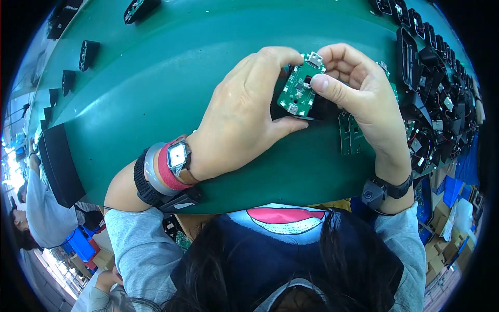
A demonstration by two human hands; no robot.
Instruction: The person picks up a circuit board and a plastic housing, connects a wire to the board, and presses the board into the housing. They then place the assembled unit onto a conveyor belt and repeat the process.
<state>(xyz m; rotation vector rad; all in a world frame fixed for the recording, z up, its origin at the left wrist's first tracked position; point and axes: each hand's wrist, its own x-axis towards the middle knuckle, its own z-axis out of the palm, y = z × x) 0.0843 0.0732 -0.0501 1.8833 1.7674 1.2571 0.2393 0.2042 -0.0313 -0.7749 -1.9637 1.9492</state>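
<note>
A green circuit board (298, 89) with silver connectors at both ends is held between my hands above the table. Dark edges of what looks like a black casing (318, 111) show beneath it. My left hand (238, 112) grips the board and casing from the left, fingers at the far end and thumb at the near end. Against the board's right side presses the thumb of my right hand (361, 91), with its fingers curled behind. More green circuit boards (351, 134) lie on the table, partly hidden under my right hand and wrist.
On the right, many black casings with boards and wires (439, 112) are piled up. Several black casings (89, 54) stand along the left side of the green table (171, 67), with a larger black box (60, 164) nearer. Another person (49, 218) is at the far left.
</note>
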